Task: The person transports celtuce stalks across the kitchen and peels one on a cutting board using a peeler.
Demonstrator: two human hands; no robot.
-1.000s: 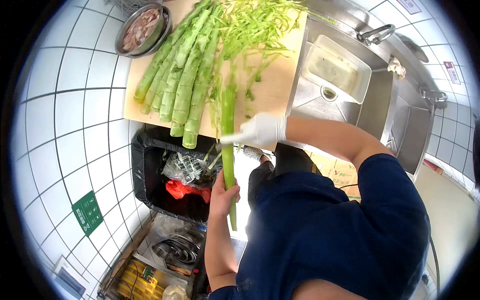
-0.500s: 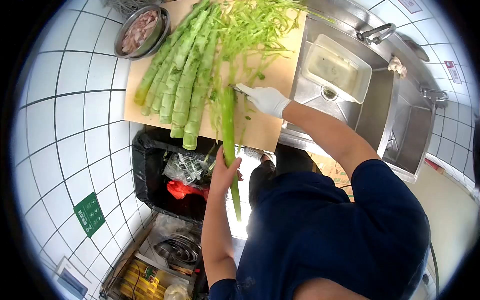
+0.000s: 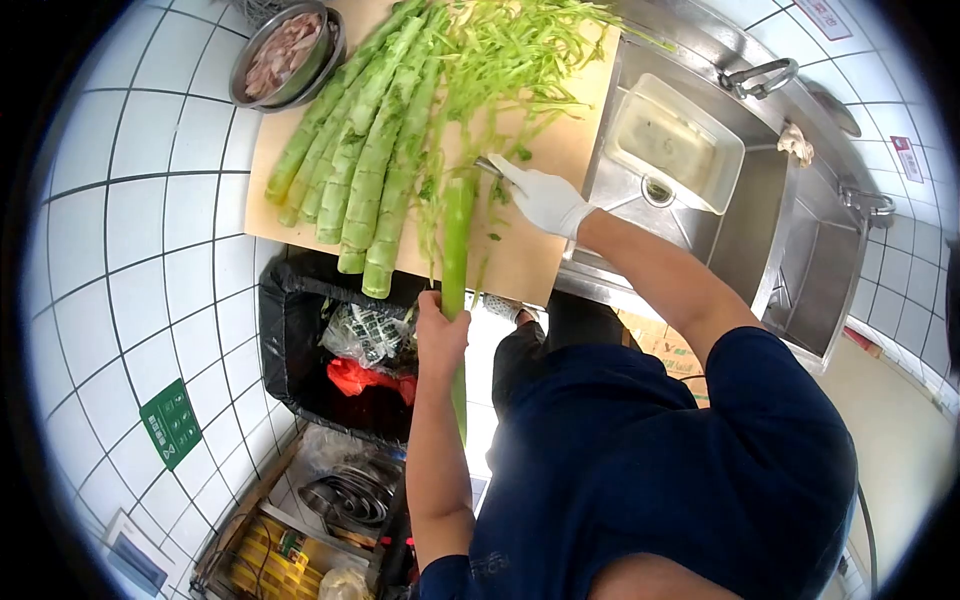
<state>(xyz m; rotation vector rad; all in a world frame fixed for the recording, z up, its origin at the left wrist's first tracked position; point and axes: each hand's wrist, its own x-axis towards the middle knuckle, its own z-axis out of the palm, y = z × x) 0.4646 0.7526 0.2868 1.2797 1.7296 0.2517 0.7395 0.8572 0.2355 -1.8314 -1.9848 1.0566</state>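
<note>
My left hand (image 3: 441, 332), bare, is wrapped round a partly peeled celtuce stalk (image 3: 457, 235). The stalk's upper end rests over the cutting board (image 3: 540, 255), and its lower end hangs past the front edge. My right hand (image 3: 548, 198), in a white glove, is closed on a small metal peeler (image 3: 487, 166), mostly hidden by the fingers. The peeler is by the stalk's top end; I cannot tell if they touch. Several unpeeled celtuce stalks (image 3: 350, 165) lie side by side on the left. Green peelings (image 3: 510, 65) are heaped at the back of the board.
Metal bowls of raw meat (image 3: 285, 55) stand at the back left. To the right is a steel sink (image 3: 745, 225) holding a white tub (image 3: 725, 150). A bin lined with black plastic (image 3: 285, 340) stands below the board's front edge, beside the tiled wall.
My right hand and the peeler have shifted slightly up and right at the stalk's upper end. My left hand has turned, and the stalk hangs straighter, its lower end further left.
</note>
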